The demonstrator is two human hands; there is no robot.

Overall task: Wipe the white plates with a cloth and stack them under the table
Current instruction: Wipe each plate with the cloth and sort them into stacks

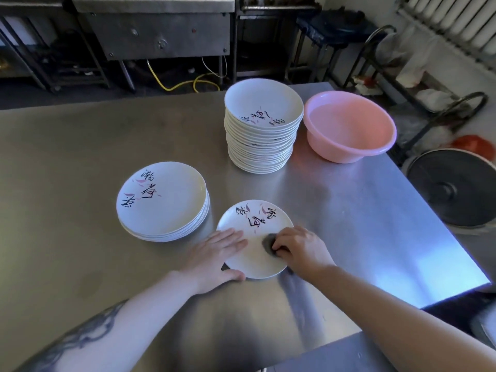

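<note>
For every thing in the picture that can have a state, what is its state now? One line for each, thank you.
Single plate: flat on the table, being wiped.
Cloth: bunched, pressed on the single plate.
Left hand: flat on the plate's rim, steadying it.
Right hand: grips the cloth.
Low stack: few plates, upright.
Tall stack: many plates, upright.
Pink basin: upright; contents unclear.

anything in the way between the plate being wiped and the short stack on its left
Nothing visible does. The plate under the left hand and the right hand's cloth sits beside the short stack, only bare steel table between.
</note>
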